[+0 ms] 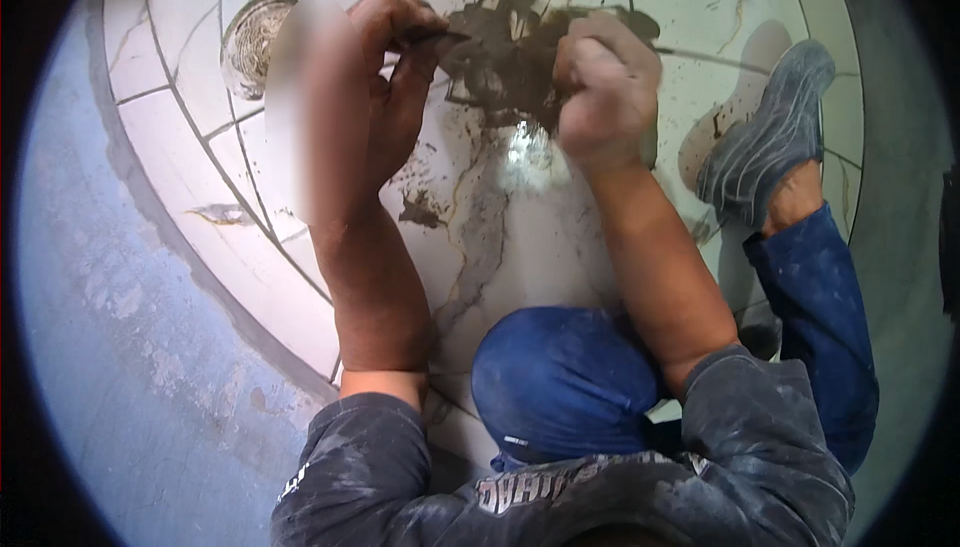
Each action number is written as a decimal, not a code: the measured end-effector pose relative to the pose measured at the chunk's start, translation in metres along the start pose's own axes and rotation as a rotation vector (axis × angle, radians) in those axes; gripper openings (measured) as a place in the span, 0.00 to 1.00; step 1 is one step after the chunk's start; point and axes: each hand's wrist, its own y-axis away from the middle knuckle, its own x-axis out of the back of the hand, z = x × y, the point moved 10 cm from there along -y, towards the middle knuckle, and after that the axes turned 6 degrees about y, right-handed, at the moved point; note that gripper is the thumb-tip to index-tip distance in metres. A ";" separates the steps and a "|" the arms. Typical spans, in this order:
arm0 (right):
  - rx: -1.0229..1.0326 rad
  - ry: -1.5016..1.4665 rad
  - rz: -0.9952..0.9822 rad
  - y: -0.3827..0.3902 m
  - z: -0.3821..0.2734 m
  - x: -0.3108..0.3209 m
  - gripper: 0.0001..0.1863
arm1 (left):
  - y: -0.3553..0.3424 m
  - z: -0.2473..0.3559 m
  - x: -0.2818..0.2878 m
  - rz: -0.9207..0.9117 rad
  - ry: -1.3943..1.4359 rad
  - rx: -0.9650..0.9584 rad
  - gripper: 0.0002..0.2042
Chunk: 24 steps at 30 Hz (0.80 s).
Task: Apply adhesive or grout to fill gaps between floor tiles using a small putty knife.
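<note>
Your left hand (pixel 398 72) is pinching a dark scrap (pixel 453 36), it seems; your right hand (pixel 610 92) is clenching, contents hidden; the mud (pixel 502 62) is lying between them on tiles (pixel 685 2), likely for easy reach

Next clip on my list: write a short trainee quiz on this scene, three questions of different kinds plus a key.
1. True or false: the round streaked object lies to the left of the large dark smear.

2. Multiple choice: what is the large dark smear on?
A) the person's shirt
B) the pale veined tiles
C) the blue trousers

3. Fill in the blank: the hand nearer the grey shoe is the person's ____ hand.

Key:
1. True.
2. B.
3. Right: the right hand is nearer the shoe, while the left hand is nearer the round streaked object.
</note>
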 end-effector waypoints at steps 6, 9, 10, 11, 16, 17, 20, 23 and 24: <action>0.158 -0.160 0.053 -0.004 -0.015 0.015 0.12 | 0.000 -0.004 0.000 0.025 0.030 0.025 0.07; 0.084 -0.322 -0.029 -0.006 -0.022 0.013 0.13 | -0.002 -0.001 -0.001 0.014 0.067 0.018 0.06; 0.078 -0.320 -0.030 -0.001 -0.016 0.010 0.13 | 0.000 -0.001 0.000 0.012 0.069 0.024 0.06; 0.055 -0.130 -0.031 0.003 0.000 0.005 0.13 | -0.001 -0.001 0.000 0.015 0.065 0.025 0.06; 0.108 -0.330 -0.040 -0.005 -0.015 0.008 0.12 | 0.001 -0.001 0.001 0.012 0.032 0.010 0.07; 0.106 -0.084 -0.014 -0.003 -0.011 0.010 0.12 | 0.000 -0.002 -0.001 0.016 0.064 0.027 0.07; -0.027 -0.113 -0.032 0.000 0.008 0.001 0.12 | -0.001 0.002 -0.001 0.010 0.041 0.006 0.07; 0.178 0.148 -0.016 -0.002 -0.004 0.012 0.13 | -0.002 0.000 -0.004 0.007 0.036 0.011 0.07; 0.147 0.302 -0.049 0.000 0.006 0.009 0.13 | -0.003 -0.004 -0.005 0.015 0.091 0.050 0.07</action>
